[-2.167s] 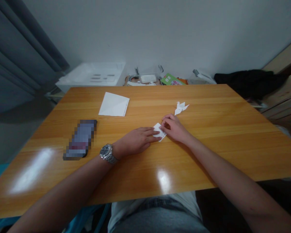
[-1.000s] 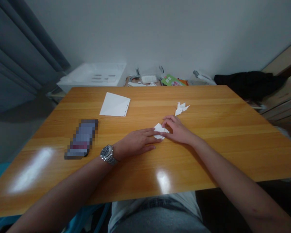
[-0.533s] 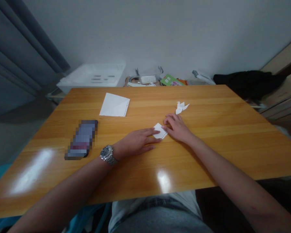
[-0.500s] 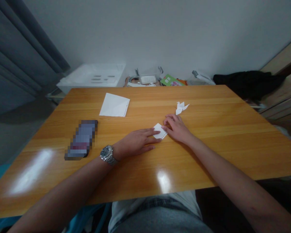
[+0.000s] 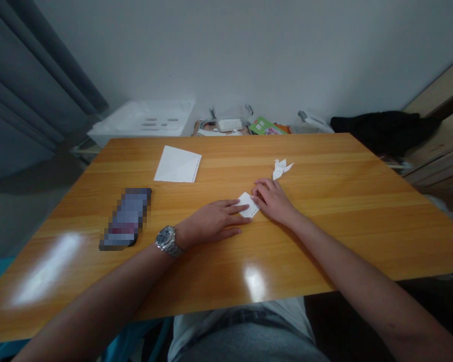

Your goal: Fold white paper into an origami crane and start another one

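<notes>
A small folded white paper lies flat on the wooden table, near its middle. My left hand, with a metal watch at the wrist, lies flat with its fingers stretched out, the fingertips pressing the paper's left side. My right hand rests on the table at the paper's right edge, fingers curled and pressed against it. A finished white paper crane stands just beyond my right hand.
A white perforated sheet lies at the far left of the table. A dark phone lies left of my left hand. Behind the table are a white box, small clutter and a dark cloth.
The raised flap of the small paper has been pressed down flat. My right hand shifted slightly along its right edge; my left hand stayed in place.
</notes>
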Available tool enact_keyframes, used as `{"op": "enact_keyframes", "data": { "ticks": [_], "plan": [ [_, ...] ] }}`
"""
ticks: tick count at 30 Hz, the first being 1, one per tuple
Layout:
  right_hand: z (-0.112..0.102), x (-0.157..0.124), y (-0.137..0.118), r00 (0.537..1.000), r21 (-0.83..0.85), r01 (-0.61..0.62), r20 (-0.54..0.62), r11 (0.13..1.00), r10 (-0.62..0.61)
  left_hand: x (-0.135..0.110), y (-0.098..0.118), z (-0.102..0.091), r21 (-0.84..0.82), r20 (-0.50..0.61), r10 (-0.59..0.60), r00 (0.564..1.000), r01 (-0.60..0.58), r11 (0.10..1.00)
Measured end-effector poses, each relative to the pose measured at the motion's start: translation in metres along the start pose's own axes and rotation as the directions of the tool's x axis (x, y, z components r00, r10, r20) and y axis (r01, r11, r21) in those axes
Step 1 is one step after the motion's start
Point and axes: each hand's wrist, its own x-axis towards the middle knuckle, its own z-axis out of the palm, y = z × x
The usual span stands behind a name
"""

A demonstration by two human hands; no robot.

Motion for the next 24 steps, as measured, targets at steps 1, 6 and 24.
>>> {"op": "enact_keyframes", "data": {
  "ticks": [1,6,24],
  "plan": [
    [-0.0016,-0.0001,0.0004,1.000,0.012,0.007,0.014,1.000,-0.007,-0.0001,0.0000,0.0004,0.000,-0.002,-0.007,1.000,0.007,1.000],
    [-0.0098,-0.0028,0.0023,0.993,0.065,0.008,0.118,0.998,-0.016,-0.0003,0.0000,0.0021,-0.009,-0.009,-0.004,1.000,0.004,1.000],
    [-0.0030,-0.0003,0.0095,0.998,0.111,0.000,0.066,0.994,-0.007,-0.0015,-0.0010,0.0074,-0.008,-0.041,-0.008,0.999,0.008,1.000]
  ]
}}
